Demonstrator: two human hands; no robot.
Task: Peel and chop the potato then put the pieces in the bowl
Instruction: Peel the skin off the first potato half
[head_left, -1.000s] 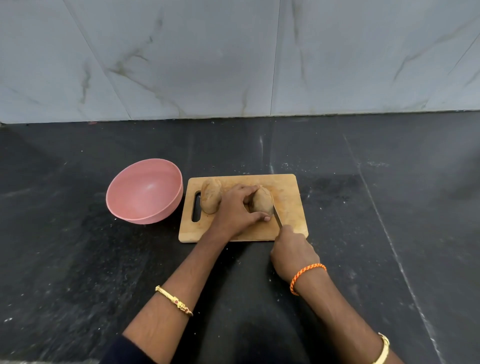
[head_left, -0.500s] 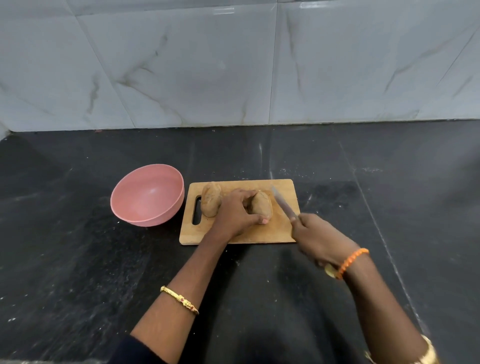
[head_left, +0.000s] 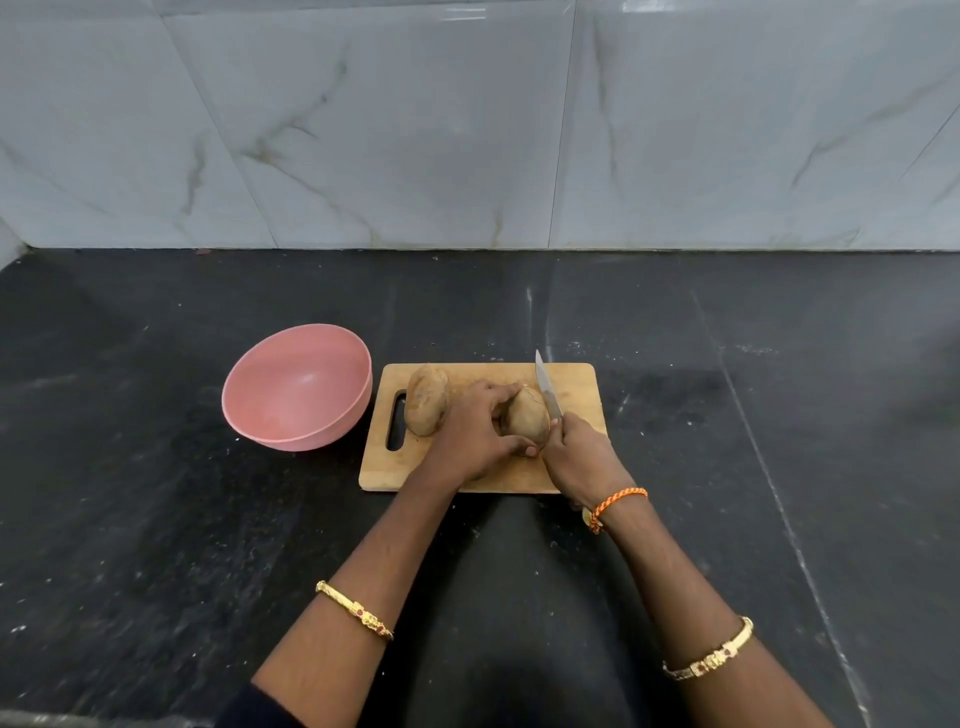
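Black counter (head_left: 156, 519): left hand (head_left: 475, 436) grips potato (head_left: 529, 418) on cutting board (head_left: 571, 384); right hand (head_left: 582, 460) grips knife (head_left: 546, 387), handle hidden

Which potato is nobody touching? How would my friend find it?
Find the wooden cutting board on the black counter, right of the pink bowl. Two brown potatoes sit on it. The free potato lies alone by the board's handle slot, nearest the bowl, while the other potato is gripped by the left hand beside the knife.
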